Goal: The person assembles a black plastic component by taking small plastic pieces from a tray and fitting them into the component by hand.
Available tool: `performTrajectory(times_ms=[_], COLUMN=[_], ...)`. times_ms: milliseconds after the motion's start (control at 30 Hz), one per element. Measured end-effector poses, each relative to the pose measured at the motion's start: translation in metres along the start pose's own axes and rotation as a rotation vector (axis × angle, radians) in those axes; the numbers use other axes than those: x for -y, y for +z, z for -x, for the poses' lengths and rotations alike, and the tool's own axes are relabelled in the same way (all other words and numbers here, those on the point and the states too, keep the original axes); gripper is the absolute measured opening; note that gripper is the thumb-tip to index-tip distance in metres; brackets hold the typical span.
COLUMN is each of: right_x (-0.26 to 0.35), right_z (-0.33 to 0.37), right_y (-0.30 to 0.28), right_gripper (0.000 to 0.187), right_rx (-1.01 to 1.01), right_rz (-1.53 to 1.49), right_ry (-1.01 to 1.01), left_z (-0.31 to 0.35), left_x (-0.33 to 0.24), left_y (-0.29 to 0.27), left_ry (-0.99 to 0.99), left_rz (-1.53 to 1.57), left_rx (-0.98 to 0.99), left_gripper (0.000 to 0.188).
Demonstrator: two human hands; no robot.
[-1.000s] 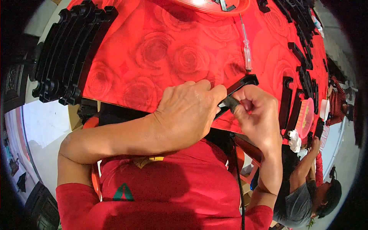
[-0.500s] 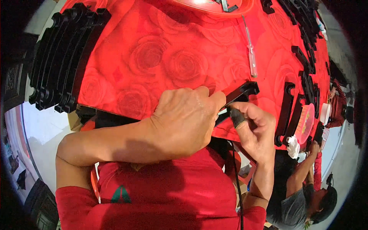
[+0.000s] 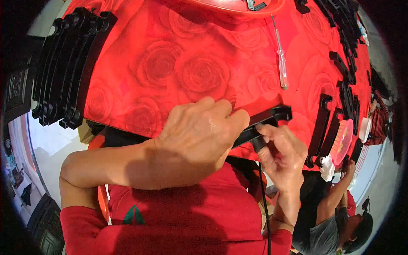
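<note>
My left hand (image 3: 204,127) reaches across from the left, its fingers curled round one end of a black plastic bar (image 3: 276,114) with a notched far end. Most of the gripped end is hidden behind that hand. Close beside it, my right hand (image 3: 284,155) pinches at the underside of the bar with thumb and fingertips. A dark cover is wrapped round the right thumb. Whether a small part is also between those fingertips, I cannot tell. A screwdriver (image 3: 281,63) with a clear handle lies on the table beyond the bar.
A red rose-patterned cloth covers the table (image 3: 165,72). Similar black bars (image 3: 70,68) are lined up at the left, more (image 3: 321,127) at the right. An orange-red basin (image 3: 238,9) holds small parts. A pink container (image 3: 342,140) and crumpled white tissue (image 3: 327,168) sit near another person (image 3: 340,225).
The bar has tipped to a flatter angle, and its notched end is a little lower. My right fingertips have moved in against it. A pale patch between the hands no longer shows.
</note>
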State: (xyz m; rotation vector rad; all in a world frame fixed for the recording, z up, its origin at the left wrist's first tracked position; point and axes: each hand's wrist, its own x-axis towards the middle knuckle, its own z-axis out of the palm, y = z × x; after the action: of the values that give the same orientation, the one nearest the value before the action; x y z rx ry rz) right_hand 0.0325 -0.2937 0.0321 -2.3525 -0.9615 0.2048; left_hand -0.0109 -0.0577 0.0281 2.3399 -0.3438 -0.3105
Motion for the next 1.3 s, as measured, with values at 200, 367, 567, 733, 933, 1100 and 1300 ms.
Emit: performTrajectory(times_ms=[200,367,567,733,933,1100,1300], right_x=[0.014,0.026,0.042,0.068,0.066,0.064,0.056], right_z=[0.016,0.019,0.022,0.006,0.005,0.004,0.005], right_y=[0.015,0.01,-0.006,-0.007,0.005,0.01,0.009], right_gripper=[0.034,0.031,0.029,0.03,0.031,0.033,0.023], right_rx=[-0.167,-0.262,-0.079,-0.019,-0.164,-0.239,-0.251], right_rz=[-0.011,0.038,-0.166,0.016,-0.092,-0.096,-0.179], right_ry=[0.028,0.035,0.283,0.299,0.22,0.223,0.297], left_z=[0.007,-0.003,0.006,0.01,0.011,0.007,0.006], left_x=[-0.002,-0.005,-0.003,0.0,0.008,0.009,0.008], left_y=[0.006,-0.011,-0.003,0.003,0.009,0.011,0.008], left_ry=[0.032,-0.104,-0.073,-0.038,0.013,0.049,0.054], left_rz=[0.036,0.262,0.228,0.265,0.353,0.399,0.398], left_rx=[-0.061,0.233,0.17,0.06,0.009,-0.004,0.011], left_gripper=[0.02,0.023,0.023,0.022,0.02,0.021,0.024])
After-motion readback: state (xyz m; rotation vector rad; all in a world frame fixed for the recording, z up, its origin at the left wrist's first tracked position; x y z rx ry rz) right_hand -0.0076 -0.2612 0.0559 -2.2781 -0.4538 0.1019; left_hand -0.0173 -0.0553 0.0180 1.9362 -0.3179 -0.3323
